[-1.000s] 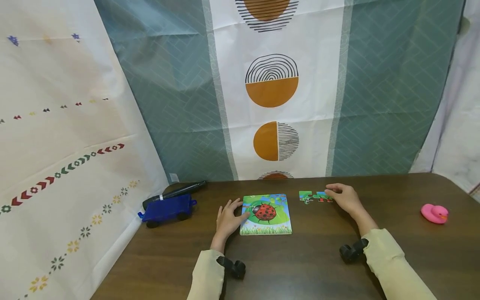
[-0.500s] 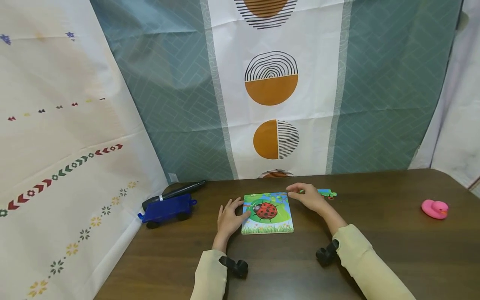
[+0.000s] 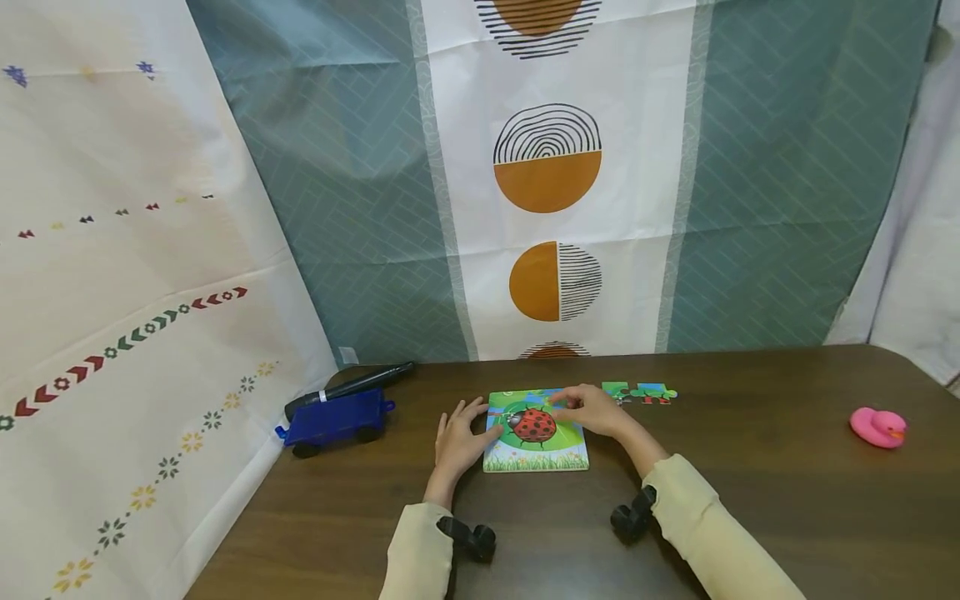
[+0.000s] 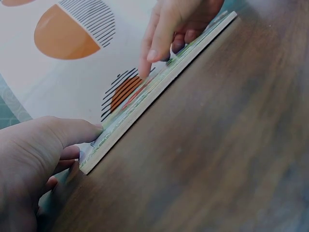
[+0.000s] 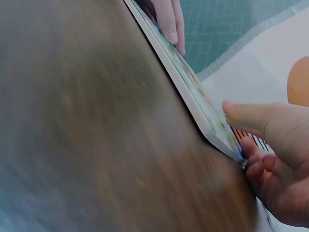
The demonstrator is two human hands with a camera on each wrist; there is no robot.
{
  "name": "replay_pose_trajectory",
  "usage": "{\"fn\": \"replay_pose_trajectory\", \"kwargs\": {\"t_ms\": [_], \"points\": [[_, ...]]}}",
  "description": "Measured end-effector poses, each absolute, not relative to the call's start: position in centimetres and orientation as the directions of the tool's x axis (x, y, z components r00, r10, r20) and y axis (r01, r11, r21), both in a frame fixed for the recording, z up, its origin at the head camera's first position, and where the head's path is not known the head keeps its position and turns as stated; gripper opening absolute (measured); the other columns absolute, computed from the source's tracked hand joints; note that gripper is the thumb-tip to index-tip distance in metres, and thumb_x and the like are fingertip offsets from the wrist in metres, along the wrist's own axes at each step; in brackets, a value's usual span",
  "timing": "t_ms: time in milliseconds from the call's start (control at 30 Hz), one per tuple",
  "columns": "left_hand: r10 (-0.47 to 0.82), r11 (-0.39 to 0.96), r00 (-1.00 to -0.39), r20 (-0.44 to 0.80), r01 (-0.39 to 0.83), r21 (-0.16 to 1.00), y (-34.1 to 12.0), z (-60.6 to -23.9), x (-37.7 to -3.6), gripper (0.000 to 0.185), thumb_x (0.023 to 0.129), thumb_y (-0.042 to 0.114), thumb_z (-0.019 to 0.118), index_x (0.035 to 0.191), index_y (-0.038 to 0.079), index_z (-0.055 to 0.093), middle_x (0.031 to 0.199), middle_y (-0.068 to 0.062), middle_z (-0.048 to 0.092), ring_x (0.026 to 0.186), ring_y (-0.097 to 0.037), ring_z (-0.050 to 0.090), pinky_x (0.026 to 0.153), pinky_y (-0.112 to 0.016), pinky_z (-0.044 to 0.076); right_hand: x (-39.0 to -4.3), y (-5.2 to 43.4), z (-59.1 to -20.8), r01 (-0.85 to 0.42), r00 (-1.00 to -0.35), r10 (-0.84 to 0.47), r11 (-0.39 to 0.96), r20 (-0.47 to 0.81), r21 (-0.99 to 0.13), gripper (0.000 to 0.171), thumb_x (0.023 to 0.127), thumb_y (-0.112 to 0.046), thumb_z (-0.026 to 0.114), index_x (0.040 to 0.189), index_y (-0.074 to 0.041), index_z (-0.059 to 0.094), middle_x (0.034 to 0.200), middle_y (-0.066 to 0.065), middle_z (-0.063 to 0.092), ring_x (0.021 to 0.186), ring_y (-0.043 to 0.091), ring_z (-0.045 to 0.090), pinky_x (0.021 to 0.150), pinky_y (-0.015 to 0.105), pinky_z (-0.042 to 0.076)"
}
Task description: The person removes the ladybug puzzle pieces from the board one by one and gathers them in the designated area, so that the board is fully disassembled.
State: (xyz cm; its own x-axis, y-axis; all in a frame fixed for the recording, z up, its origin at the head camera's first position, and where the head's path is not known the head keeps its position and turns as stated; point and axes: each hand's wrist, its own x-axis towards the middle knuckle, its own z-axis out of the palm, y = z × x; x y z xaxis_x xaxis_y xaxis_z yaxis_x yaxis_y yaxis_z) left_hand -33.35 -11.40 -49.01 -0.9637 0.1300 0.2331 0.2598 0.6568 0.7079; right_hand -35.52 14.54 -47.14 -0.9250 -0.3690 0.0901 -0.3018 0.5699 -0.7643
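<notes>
A square ladybug puzzle board (image 3: 536, 454) lies flat on the table. My left hand (image 3: 456, 450) grips its left edge, with the thumb (image 4: 82, 131) on top and the fingers down beside the edge. Over the upper right of the board is my right hand (image 3: 592, 410), thumb and forefinger close together. A small blue puzzle piece (image 3: 536, 400) shows at those fingertips in the head view, partly covered by them. From the right wrist, the thumb (image 5: 246, 113) overlaps the board's corner and the other fingers curl by its edge. Behind the right hand lie green and blue puzzle pieces (image 3: 656, 392).
A pink toy duck (image 3: 877, 427) sits at the right of the brown table (image 3: 750, 500). At the left are a blue toy wagon (image 3: 335, 418) and a long black object (image 3: 375, 379). Patterned curtains hang behind and at the left.
My right hand has moved left from the loose pieces to over the board's upper right, and a blue piece now shows at its fingertips. The left hand keeps its place on the board.
</notes>
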Motion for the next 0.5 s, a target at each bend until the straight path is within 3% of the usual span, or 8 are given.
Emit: {"fn": "replay_pose_trajectory", "kwargs": {"t_ms": [267, 500], "points": [[0.14, 0.663, -0.962, 0.234, 0.267, 0.699, -11.34, -48.88, -33.4, 0.051, 0.086, 0.03, 0.07, 0.13, 0.004, 0.062, 0.147, -0.013, 0.051, 0.145, -0.04, 0.033, 0.121, -0.062, 0.008, -34.94, 14.15, -46.6, -0.289, -0.933, -0.354, 0.637, 0.062, -0.715, 0.036, 0.09, -0.025, 0.07, 0.122, -0.009, 0.068, 0.096, 0.011, 0.05, 0.074, 0.019, 0.039, 0.062, 0.031, 0.03], [0.136, 0.662, -0.964, 0.228, 0.26, 0.703, -11.4, -48.98, -33.49, 0.052, 0.086, 0.03, 0.071, 0.13, 0.003, 0.062, 0.148, -0.014, 0.05, 0.145, -0.041, 0.032, 0.121, -0.062, 0.007, -34.98, 13.74, -46.49, -0.313, -0.923, -0.377, 0.619, 0.078, -0.72, 0.033, 0.09, -0.017, 0.07, 0.12, -0.004, 0.069, 0.101, 0.015, 0.047, 0.078, 0.019, 0.036, 0.064, 0.031, 0.031]]}}
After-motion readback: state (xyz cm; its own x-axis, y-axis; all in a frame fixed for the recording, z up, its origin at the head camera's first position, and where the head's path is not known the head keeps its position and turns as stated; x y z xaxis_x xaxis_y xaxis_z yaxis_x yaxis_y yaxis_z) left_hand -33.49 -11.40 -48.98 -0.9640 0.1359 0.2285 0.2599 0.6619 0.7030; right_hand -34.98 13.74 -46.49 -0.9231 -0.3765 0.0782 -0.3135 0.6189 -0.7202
